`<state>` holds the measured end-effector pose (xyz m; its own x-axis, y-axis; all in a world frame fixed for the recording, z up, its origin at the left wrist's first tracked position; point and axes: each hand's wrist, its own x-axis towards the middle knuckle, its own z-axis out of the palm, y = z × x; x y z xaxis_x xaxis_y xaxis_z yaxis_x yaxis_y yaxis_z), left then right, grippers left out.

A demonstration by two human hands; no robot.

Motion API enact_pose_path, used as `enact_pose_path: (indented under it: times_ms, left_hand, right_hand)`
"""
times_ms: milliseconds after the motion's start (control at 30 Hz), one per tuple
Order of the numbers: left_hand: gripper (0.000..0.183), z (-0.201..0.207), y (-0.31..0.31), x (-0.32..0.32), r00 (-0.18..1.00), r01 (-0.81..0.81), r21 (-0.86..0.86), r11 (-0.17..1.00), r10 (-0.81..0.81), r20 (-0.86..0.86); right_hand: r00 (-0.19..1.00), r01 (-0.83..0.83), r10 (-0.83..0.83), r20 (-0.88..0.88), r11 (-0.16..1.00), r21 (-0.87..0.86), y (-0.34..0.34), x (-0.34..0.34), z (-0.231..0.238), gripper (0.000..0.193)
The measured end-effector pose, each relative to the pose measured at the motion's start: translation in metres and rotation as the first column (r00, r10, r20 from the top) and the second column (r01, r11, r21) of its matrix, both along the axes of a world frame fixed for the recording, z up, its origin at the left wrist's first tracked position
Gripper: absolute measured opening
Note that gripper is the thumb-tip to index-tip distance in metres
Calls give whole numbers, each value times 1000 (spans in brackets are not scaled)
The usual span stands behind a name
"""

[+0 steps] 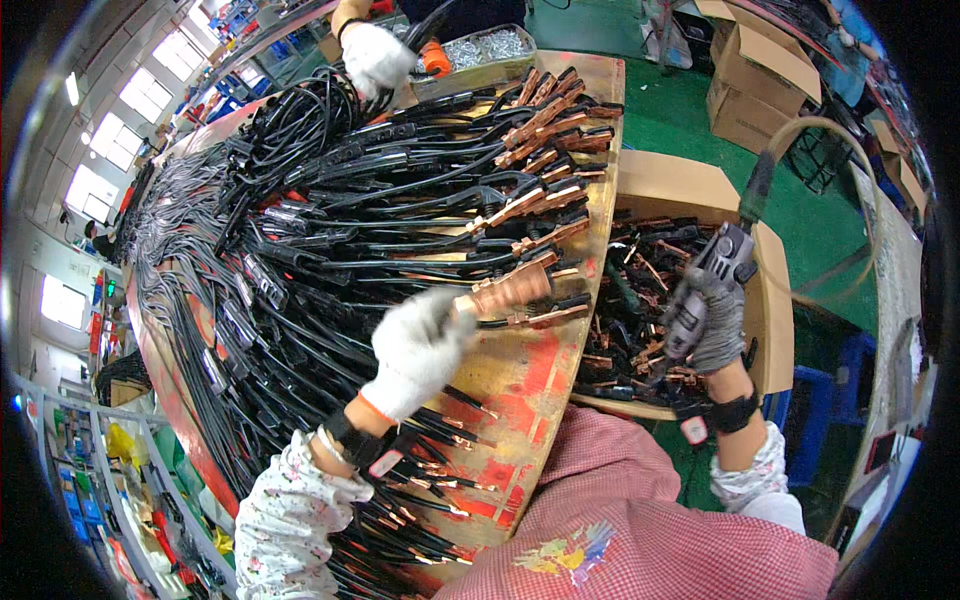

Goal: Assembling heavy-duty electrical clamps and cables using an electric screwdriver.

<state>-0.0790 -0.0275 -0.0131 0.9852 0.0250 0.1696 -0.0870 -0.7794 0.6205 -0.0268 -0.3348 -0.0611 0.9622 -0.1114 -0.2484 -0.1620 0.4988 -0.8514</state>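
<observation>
My left hand (425,350), in a white glove, is closed at the fingertips around the near end of a copper-coloured metal part (515,290), which is smeared by motion. This part lies over the ends of black cables on the table. My right hand (712,322), in a grey glove, wraps round a dark grey power screwdriver (722,255) with its cord end up and its lower end down over an open carton. Several black cables with copper-coloured clamp ends (535,205) fan out across the table beyond my left hand.
An open cardboard carton (680,185) full of black and copper-coloured pieces stands right of the worn table (520,400). Across the table, another person's white-gloved hand (375,60) is at a cable bundle (300,130), near a tray of small metal parts (490,48). A hose (872,200) loops at right.
</observation>
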Motion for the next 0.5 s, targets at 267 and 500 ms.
enact_pose_path:
  times_ms: [267, 500]
  left_hand:
    - [62, -25, -13, -5, 916, 299, 498, 814, -391, 89]
    - [60, -16, -12, -10, 918, 339, 576, 744, -397, -27]
  right_hand:
    - [929, -90, -307, -206, 352, -932, -164, -37, -130, 44]
    - [770, 366, 438, 464, 292, -884, 1, -32, -41, 20]
